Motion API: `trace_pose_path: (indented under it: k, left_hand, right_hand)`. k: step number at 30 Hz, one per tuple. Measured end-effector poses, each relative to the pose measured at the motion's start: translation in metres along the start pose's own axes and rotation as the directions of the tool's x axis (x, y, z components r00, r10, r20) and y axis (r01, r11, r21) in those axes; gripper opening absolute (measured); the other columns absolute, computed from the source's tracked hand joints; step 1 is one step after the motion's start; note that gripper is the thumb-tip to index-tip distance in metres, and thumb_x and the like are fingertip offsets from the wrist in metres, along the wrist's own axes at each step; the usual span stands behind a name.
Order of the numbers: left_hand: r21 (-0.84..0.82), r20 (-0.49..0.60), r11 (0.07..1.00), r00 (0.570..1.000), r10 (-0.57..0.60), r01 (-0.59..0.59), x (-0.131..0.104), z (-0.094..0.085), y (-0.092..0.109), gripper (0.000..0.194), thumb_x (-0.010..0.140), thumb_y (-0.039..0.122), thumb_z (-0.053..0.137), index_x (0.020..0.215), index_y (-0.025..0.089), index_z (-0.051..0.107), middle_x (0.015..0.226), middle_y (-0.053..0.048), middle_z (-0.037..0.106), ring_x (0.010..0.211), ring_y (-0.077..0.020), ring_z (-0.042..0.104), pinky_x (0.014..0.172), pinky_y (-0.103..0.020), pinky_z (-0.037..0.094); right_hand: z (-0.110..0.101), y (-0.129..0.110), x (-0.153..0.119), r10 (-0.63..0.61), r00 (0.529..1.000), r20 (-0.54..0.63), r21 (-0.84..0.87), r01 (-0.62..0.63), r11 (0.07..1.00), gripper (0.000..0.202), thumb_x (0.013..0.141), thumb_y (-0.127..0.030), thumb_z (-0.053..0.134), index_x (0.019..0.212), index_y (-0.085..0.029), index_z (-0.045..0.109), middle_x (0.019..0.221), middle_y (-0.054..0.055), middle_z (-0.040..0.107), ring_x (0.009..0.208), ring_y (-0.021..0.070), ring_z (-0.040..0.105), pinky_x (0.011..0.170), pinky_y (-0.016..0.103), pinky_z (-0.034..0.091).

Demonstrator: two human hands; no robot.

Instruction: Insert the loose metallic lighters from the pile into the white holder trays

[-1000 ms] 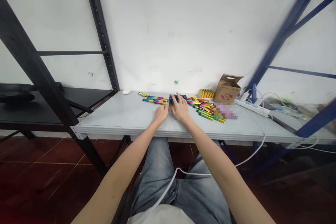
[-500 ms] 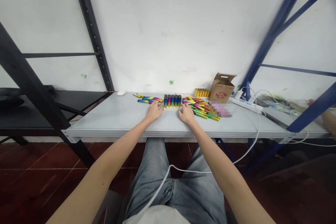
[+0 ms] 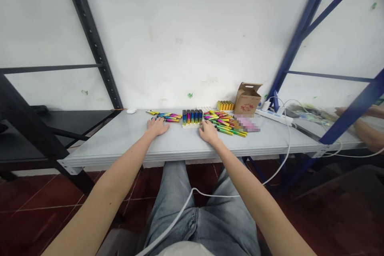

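My left hand [image 3: 158,127] lies palm down on the table, open, its fingertips reaching the near end of a small loose group of shiny coloured lighters [image 3: 172,116]. Beside the right end of a white tray [image 3: 189,126] rests my right hand [image 3: 209,132], fingers slightly bent and apart, with nothing visible in it. Standing upright in that tray is a row of black-topped lighters [image 3: 192,117] in blue, purple and gold. A larger loose pile of bright lighters [image 3: 220,120] spreads just past my right hand.
Behind the pile stands a block of yellow lighters [image 3: 225,105], next to an open cardboard box [image 3: 247,100]. A power strip [image 3: 274,117] with white cables lies on the right. Blue [image 3: 288,48] and black [image 3: 90,36] shelf posts flank the table. Another person's arm [image 3: 367,130] shows far right.
My left hand has moved left, from the tray's left end to the left group of lighters. My right hand stays by the tray's right end. The view has shifted slightly.
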State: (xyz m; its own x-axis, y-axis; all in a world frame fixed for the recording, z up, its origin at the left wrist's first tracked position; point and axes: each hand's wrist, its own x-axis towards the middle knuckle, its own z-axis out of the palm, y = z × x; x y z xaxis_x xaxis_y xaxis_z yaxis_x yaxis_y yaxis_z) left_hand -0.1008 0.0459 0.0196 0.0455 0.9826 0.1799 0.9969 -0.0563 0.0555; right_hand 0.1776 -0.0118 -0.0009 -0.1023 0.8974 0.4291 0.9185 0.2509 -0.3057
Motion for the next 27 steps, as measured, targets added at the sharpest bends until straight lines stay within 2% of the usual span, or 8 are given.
trace_pose_path:
  k: [3, 5, 9, 13, 16, 19, 21, 27]
  left_hand:
    - [0.093, -0.098, 0.995, 0.995, -0.012, 0.021, -0.009, -0.001, 0.007, 0.042, 0.091, 0.034, 0.040, 0.117, 0.012, 0.064, 0.129, -0.022, 0.057, 0.123, -0.0381, 0.046, 0.101, -0.052, 0.036]
    - [0.089, -0.101, 0.996, 0.995, 0.000, 0.009, -0.017, -0.001, 0.012, 0.038, 0.090, 0.025, 0.040, 0.117, 0.012, 0.064, 0.124, -0.022, 0.058, 0.118, -0.0372, 0.049, 0.097, -0.050, 0.039]
    - [0.022, -0.053, 0.999, 0.998, 0.045, -0.043, -0.032, -0.003, 0.019, 0.041, 0.094, 0.022, 0.038, 0.128, 0.020, 0.060, 0.120, -0.020, 0.057, 0.114, -0.0363, 0.053, 0.091, -0.048, 0.043]
    - [-0.116, -0.181, 0.978, 0.972, 0.151, -0.174, -0.048, -0.001, 0.029, 0.045, 0.093, 0.024, 0.046, 0.138, 0.022, 0.049, 0.116, -0.017, 0.058, 0.111, -0.0335, 0.055, 0.089, -0.044, 0.047]
    - [-0.315, -0.332, 0.873, 0.905, 0.266, -0.372, -0.055, 0.004, 0.042, 0.058, 0.089, 0.023, 0.055, 0.145, 0.023, 0.038, 0.116, -0.012, 0.059, 0.104, -0.0271, 0.059, 0.087, -0.039, 0.050]
    - [-0.430, -0.445, 0.735, 0.831, 0.334, -0.525, -0.056, 0.008, 0.058, 0.059, 0.085, 0.022, 0.062, 0.140, 0.023, 0.042, 0.104, -0.006, 0.063, 0.099, -0.0228, 0.061, 0.091, -0.038, 0.050]
    - [-0.498, -0.494, 0.650, 0.804, 0.331, -0.574, -0.055, 0.008, 0.069, 0.060, 0.081, 0.022, 0.066, 0.137, 0.023, 0.045, 0.100, -0.004, 0.065, 0.096, -0.0207, 0.063, 0.093, -0.037, 0.050]
    - [-0.707, -0.532, 0.444, 0.827, 0.180, -0.551, -0.056, 0.005, 0.093, 0.069, 0.072, 0.022, 0.075, 0.134, 0.022, 0.046, 0.091, -0.002, 0.070, 0.091, -0.0194, 0.066, 0.086, -0.034, 0.053]
  right_hand:
    - [0.000, 0.000, 0.000, 0.003, 1.000, -0.002, 0.002, -0.003, 1.000, 0.032, 0.090, -0.025, 0.045, 0.115, -0.015, 0.061, 0.120, 0.013, 0.060, 0.113, 0.0263, 0.054, 0.091, 0.034, 0.043]
    - [0.000, 0.000, 0.001, 0.004, 1.000, -0.007, 0.007, -0.004, 1.000, 0.031, 0.090, -0.025, 0.045, 0.115, -0.015, 0.061, 0.120, 0.013, 0.060, 0.112, 0.0264, 0.055, 0.091, 0.034, 0.043]
    - [0.001, 0.000, 0.000, 0.002, 1.000, -0.017, 0.001, -0.002, 1.000, 0.030, 0.090, -0.023, 0.045, 0.113, -0.015, 0.062, 0.119, 0.014, 0.060, 0.111, 0.0269, 0.055, 0.091, 0.035, 0.043]
    - [0.001, -0.002, -0.001, -0.079, 0.991, -0.107, -0.004, 0.079, 0.997, 0.032, 0.090, -0.020, 0.044, 0.117, -0.015, 0.059, 0.120, 0.014, 0.059, 0.110, 0.0268, 0.054, 0.094, 0.036, 0.043]
    - [0.000, -0.004, -0.003, -0.211, 0.959, -0.191, 0.002, 0.215, 0.977, 0.040, 0.089, -0.019, 0.044, 0.128, -0.012, 0.052, 0.124, 0.015, 0.058, 0.114, 0.0265, 0.052, 0.100, 0.037, 0.040]
    - [-0.002, -0.008, -0.003, -0.323, 0.921, -0.219, -0.002, 0.331, 0.944, 0.047, 0.086, -0.022, 0.050, 0.131, -0.012, 0.049, 0.128, 0.015, 0.055, 0.119, 0.0275, 0.049, 0.103, 0.039, 0.038]
    - [-0.003, -0.011, -0.003, -0.379, 0.906, -0.188, -0.015, 0.383, 0.924, 0.048, 0.083, -0.021, 0.054, 0.130, -0.014, 0.050, 0.130, 0.015, 0.055, 0.120, 0.0280, 0.048, 0.103, 0.041, 0.038]
    - [0.000, -0.013, -0.002, -0.383, 0.920, -0.086, -0.024, 0.382, 0.924, 0.026, 0.089, -0.025, 0.052, 0.111, -0.016, 0.062, 0.110, 0.012, 0.066, 0.106, 0.0257, 0.057, 0.095, 0.038, 0.042]
